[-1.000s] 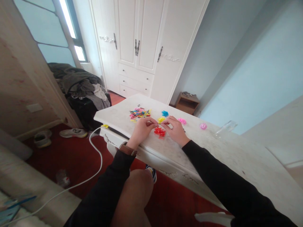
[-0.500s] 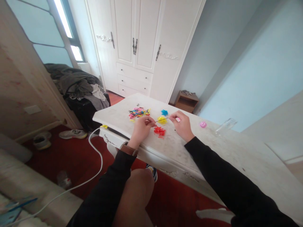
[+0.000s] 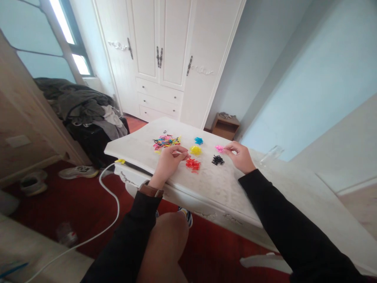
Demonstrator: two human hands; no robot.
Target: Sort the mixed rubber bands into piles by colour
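Note:
My left hand (image 3: 172, 163) is closed in a pinch at the near edge of the red elastic bands (image 3: 193, 165); what its fingertips hold is too small to make out. With thumb and finger together, my right hand (image 3: 240, 156) touches the small pile of pink elastic bands (image 3: 219, 148); anything inside that pinch is hidden. Between the hands lie piles of yellow bands (image 3: 196, 150), blue bands (image 3: 198, 140) and black bands (image 3: 218, 160). Behind my left hand is a larger heap of mixed-colour bands (image 3: 166, 141).
Everything lies on a white table (image 3: 206, 186). A clear glass (image 3: 272, 155) lies on its side at the right. A white cable (image 3: 116, 196) with a yellow end meets the table's left edge. A wardrobe (image 3: 169, 47) and piled clothes (image 3: 79, 106) stand beyond.
The thin dark band stretched between my hands no longer shows there. My right hand has moved right, away from my left, to the pink pile, uncovering the black pile. The view has shifted slightly.

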